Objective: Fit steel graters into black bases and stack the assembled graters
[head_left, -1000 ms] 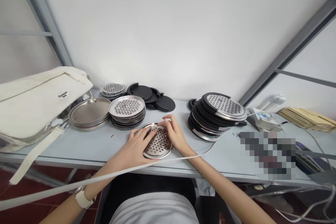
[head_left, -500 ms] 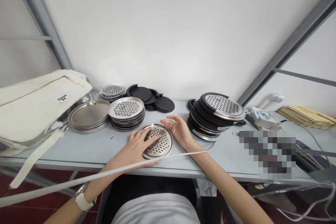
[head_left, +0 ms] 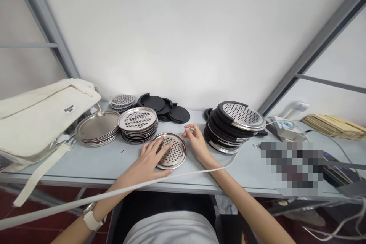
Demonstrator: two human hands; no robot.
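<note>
A round metal grater disc [head_left: 175, 155] with raised teeth and a smooth rim lies flat on the grey table in front of me. Over its left part rests my left hand [head_left: 153, 157], open, fingers spread across the toothed face. Just right of the rim is my right hand [head_left: 198, 143], its fingers loosely bent and apart, with nothing visible in them. Left of the disc stands a stack of similar grater discs [head_left: 139, 119]. To the right rises a tall stack of graters in black holders [head_left: 243, 116].
Plain metal discs [head_left: 98, 126] are stacked at left beside a cream bag [head_left: 42, 118]. Small toothed discs [head_left: 122, 100] and black round holders [head_left: 178, 113] lie near the wall. A white cord [head_left: 126, 187] crosses before me. Yellowish flat pieces [head_left: 334, 126] are piled far right.
The grater disc has shifted slightly up and left under my left hand. My right hand has drawn its fingers in from a stretched pose and stands a little off the rim.
</note>
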